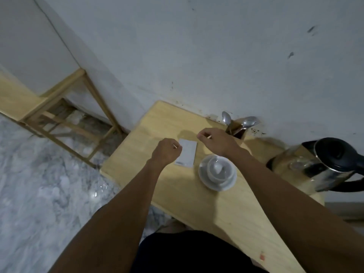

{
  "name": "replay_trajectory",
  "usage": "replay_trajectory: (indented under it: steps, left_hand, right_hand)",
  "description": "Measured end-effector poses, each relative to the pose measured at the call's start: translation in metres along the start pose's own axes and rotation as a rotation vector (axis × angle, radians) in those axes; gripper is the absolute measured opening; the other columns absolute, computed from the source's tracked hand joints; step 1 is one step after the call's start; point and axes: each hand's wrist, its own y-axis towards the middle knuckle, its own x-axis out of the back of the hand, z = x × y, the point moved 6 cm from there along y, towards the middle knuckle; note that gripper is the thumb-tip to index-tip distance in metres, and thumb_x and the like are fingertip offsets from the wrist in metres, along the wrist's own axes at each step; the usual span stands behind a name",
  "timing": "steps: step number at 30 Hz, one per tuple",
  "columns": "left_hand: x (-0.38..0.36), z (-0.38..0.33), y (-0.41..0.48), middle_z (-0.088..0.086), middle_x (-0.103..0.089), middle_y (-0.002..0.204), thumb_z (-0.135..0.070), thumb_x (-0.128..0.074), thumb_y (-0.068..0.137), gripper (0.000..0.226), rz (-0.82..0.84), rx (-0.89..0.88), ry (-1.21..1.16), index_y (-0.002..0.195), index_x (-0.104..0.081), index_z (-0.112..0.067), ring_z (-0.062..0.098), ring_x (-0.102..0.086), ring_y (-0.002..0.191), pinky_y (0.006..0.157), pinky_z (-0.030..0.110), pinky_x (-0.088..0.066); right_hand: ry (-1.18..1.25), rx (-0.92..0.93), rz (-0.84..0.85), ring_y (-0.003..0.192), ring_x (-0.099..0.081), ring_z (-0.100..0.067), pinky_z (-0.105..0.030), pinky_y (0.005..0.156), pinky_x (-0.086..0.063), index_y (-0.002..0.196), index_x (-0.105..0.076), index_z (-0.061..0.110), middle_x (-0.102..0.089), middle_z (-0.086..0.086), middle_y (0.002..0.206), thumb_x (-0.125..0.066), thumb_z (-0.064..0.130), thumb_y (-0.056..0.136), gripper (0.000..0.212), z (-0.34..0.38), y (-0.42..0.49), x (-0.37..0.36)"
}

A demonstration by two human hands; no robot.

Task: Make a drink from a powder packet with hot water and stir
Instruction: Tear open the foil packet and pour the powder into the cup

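While the packet (186, 153) lies flat near the table's (226, 209) far edge, long axis running away, left hand (166, 152) nearer, both hands' fingers curl closed; right hand (216, 141) hovers beyond.

A light wooden frame stand (65, 123) sits on the grey marbled floor (39, 194) against the scuffed pale wall (216, 56), left of the surface (226, 209).
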Motion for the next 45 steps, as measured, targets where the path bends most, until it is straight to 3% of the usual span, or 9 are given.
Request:
replay_trajectory:
  steps: [5, 12, 19, 21, 23, 26, 30, 36, 45]
  left_hand:
    - [-0.047, 0.046, 0.019, 0.012, -0.067, 0.116, -0.042, -0.059, 0.084, 0.046, 0.04, 0.148, -0.023, 0.114, -0.063, -0.007, 0.03, -0.062, 0.108, 0.089, 0.036, -0.049]
    - [-0.063, 0.062, 0.052, 0.008, -0.062, 0.102, -0.04, -0.054, 0.084, 0.03, 0.024, 0.131, 0.116, 0.099, -0.058, -0.015, 0.029, -0.061, 0.097, 0.072, 0.031, -0.039]
    - [-0.065, 0.065, 0.054, 0.001, -0.064, 0.113, -0.04, -0.055, 0.087, 0.036, -0.021, 0.108, 0.102, 0.118, -0.058, -0.023, 0.024, -0.062, 0.103, 0.082, 0.033, -0.045]
    - [-0.064, 0.064, 0.055, 0.002, -0.063, 0.114, -0.04, -0.055, 0.088, 0.036, -0.021, 0.11, 0.1, 0.119, -0.057, -0.022, 0.024, -0.061, 0.104, 0.084, 0.034, -0.045]
    - [-0.063, 0.063, 0.055, 0.002, -0.063, 0.11, -0.039, -0.054, 0.088, 0.032, -0.009, 0.099, 0.107, 0.114, -0.058, -0.021, 0.024, -0.062, 0.101, 0.08, 0.032, -0.044]
    - [-0.052, 0.059, 0.061, 0.003, -0.066, 0.096, -0.051, -0.052, 0.087, 0.036, -0.055, 0.102, 0.051, 0.101, -0.063, -0.019, 0.024, -0.064, 0.089, 0.072, 0.031, -0.047]
    - [-0.026, 0.041, 0.072, 0.003, -0.07, 0.1, -0.056, -0.055, 0.081, 0.048, -0.102, -0.025, -0.148, 0.113, -0.065, -0.022, 0.022, -0.064, 0.092, 0.078, 0.035, -0.051]
    - [0.004, 0.001, 0.067, -0.005, -0.07, 0.084, -0.015, -0.058, 0.091, 0.014, 0.173, -0.124, -0.479, 0.093, -0.071, -0.012, -0.004, -0.06, 0.071, 0.067, 0.007, -0.045]
    - [0.023, -0.029, 0.044, -0.011, -0.063, 0.068, -0.021, -0.059, 0.092, 0.016, 0.233, -0.201, -0.549, 0.082, -0.072, -0.021, 0.001, -0.054, 0.063, 0.061, 0.013, -0.043]
  right_hand:
    - [0.042, -0.182, 0.102, 0.103, -0.06, -0.016, -0.038, 0.09, -0.05, 0.109, -0.068, 0.027, -0.066, 0.006, 0.112, -0.053, 0.042, 0.092, 0.027, -0.03, 0.026, -0.05]
    - [-0.046, -0.315, 0.156, 0.127, -0.049, -0.028, -0.042, 0.1, -0.044, 0.139, -0.048, 0.02, -0.045, -0.007, 0.145, -0.054, 0.032, 0.093, 0.048, -0.054, 0.076, -0.083]
    - [-0.063, -0.357, 0.13, 0.11, -0.057, -0.026, -0.039, 0.087, -0.05, 0.126, -0.059, 0.022, -0.057, -0.004, 0.123, -0.057, 0.028, 0.088, 0.038, -0.066, 0.096, -0.097]
    - [-0.042, -0.367, 0.136, 0.095, -0.059, -0.025, -0.035, 0.075, -0.049, 0.093, -0.067, 0.023, -0.062, 0.001, 0.097, -0.056, 0.023, 0.088, 0.012, -0.071, 0.099, -0.098]
    - [-0.007, -0.37, 0.15, 0.081, -0.059, -0.028, -0.036, 0.066, -0.045, 0.067, -0.059, 0.02, -0.059, 0.0, 0.076, -0.056, 0.023, 0.087, 0.02, -0.075, 0.097, -0.099]
    - [0.155, -0.325, 0.107, 0.083, -0.064, -0.031, -0.043, 0.076, -0.051, 0.084, -0.07, 0.003, -0.07, -0.013, 0.086, -0.061, 0.026, 0.089, 0.025, -0.068, 0.09, -0.088]
    - [0.366, -0.27, 0.071, 0.078, -0.064, -0.016, -0.028, 0.071, -0.048, 0.089, -0.075, 0.009, -0.072, -0.003, 0.086, -0.063, 0.022, 0.093, 0.018, -0.041, 0.068, -0.064]
    - [0.707, -0.333, -0.005, 0.065, -0.054, -0.009, -0.024, 0.068, -0.045, 0.082, -0.073, 0.013, -0.062, 0.001, 0.07, -0.066, 0.021, 0.092, 0.015, -0.019, 0.031, -0.046]
    - [0.62, -0.227, -0.145, 0.064, -0.059, 0.005, -0.009, 0.063, -0.046, 0.092, -0.077, 0.013, -0.071, 0.008, 0.076, -0.064, 0.025, 0.093, 0.017, -0.002, -0.001, -0.02]
